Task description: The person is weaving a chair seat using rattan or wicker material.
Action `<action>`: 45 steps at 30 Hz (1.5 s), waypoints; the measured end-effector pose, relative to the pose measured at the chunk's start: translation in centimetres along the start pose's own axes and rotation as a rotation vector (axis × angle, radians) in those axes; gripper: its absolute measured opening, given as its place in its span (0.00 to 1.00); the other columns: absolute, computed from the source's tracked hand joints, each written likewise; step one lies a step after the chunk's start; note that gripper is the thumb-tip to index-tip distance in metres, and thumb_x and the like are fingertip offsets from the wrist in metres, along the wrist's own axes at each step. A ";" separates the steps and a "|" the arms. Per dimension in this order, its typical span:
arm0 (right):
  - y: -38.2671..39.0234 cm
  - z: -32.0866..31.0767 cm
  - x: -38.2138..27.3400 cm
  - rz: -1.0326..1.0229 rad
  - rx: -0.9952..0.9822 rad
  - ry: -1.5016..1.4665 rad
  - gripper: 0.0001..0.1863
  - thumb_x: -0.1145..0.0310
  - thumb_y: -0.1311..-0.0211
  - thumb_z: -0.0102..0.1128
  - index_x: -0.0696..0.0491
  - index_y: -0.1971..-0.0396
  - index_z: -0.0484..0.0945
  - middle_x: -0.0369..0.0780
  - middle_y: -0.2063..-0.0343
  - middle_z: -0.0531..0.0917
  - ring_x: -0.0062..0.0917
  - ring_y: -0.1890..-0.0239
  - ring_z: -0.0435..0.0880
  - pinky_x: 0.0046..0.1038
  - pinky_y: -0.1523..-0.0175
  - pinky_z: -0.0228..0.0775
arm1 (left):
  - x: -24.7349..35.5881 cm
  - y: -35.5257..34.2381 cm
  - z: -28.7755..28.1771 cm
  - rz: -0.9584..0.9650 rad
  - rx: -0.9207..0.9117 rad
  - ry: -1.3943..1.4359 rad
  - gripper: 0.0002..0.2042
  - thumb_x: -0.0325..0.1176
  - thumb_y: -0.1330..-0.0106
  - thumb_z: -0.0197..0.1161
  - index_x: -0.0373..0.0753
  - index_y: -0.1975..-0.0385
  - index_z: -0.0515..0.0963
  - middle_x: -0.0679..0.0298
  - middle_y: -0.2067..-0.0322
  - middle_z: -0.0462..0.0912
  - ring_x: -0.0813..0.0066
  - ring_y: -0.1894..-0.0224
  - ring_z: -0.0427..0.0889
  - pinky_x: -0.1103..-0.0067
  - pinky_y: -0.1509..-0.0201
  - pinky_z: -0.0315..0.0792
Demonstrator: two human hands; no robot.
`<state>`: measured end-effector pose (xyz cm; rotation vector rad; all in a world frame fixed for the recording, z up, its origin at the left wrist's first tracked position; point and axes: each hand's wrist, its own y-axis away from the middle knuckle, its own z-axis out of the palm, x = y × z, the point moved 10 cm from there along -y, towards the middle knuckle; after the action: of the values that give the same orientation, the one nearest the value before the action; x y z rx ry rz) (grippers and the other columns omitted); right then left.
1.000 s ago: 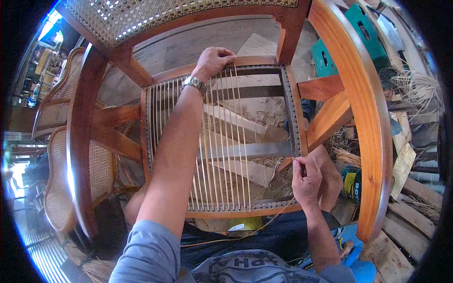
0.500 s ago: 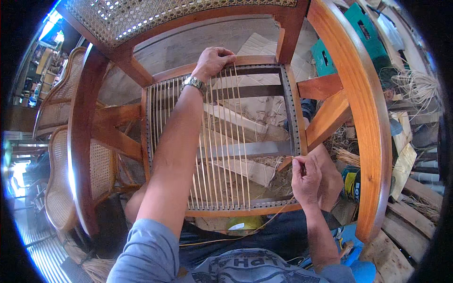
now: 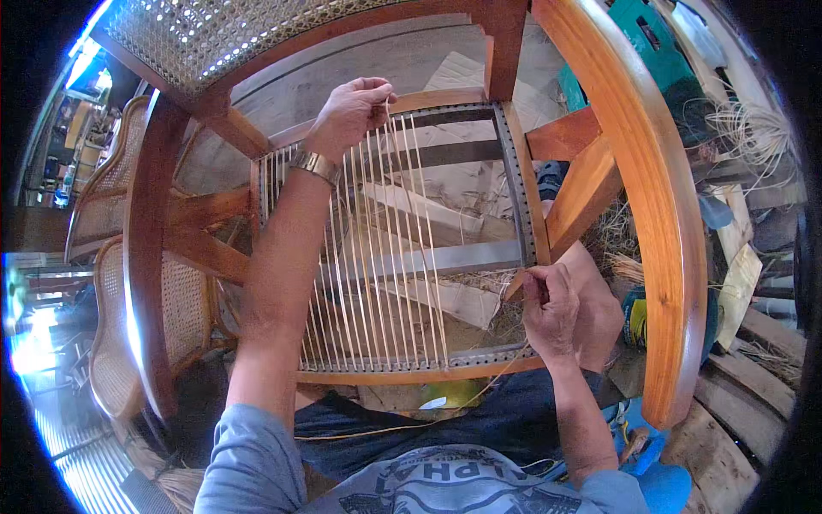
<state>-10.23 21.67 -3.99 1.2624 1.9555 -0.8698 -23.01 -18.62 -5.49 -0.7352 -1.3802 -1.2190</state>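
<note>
A wooden chair frame stands before me, its seat opening edged by a rail (image 3: 505, 364) with a row of small holes. Pale cane strands (image 3: 360, 248) run side by side from far rail to front rail across the left and middle of the opening. Over the far rail, my left hand (image 3: 349, 113) is closed, pinching a cane strand that hangs down in a loose curve among the others. My right hand (image 3: 550, 313) is closed beside the front right corner, its fingertips together. A thin strand appears to run from it down across my lap; the fingertips' grip is partly hidden.
The chair's woven cane back (image 3: 214, 38) rises at the far side, and its curved right arm (image 3: 655, 223) passes beside my right hand. Other cane chairs (image 3: 150, 334) stand left. At right are green crates (image 3: 655, 51), a bundle of loose strands (image 3: 753, 128) and wood scraps.
My left hand has lifted off the far rail and shifted left, drawing up a strand that now hangs in a curve. My right hand stays near the corner. The whole view has shifted slightly.
</note>
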 end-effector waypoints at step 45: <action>9.6 -4.1 -19.3 -0.444 -0.196 -0.174 0.07 0.79 0.43 0.69 0.58 0.64 0.85 0.38 0.69 0.82 0.24 0.65 0.83 0.23 0.61 0.76 | 0.4 42.2 10.1 0.147 -0.076 -0.433 0.10 0.35 0.32 0.67 0.34 0.61 0.84 0.73 0.70 0.81 0.90 0.67 0.75 0.88 0.62 0.71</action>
<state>4.39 18.30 12.05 0.6263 2.1505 -0.9340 12.70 2.56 7.17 -1.1840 -1.5997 -1.0363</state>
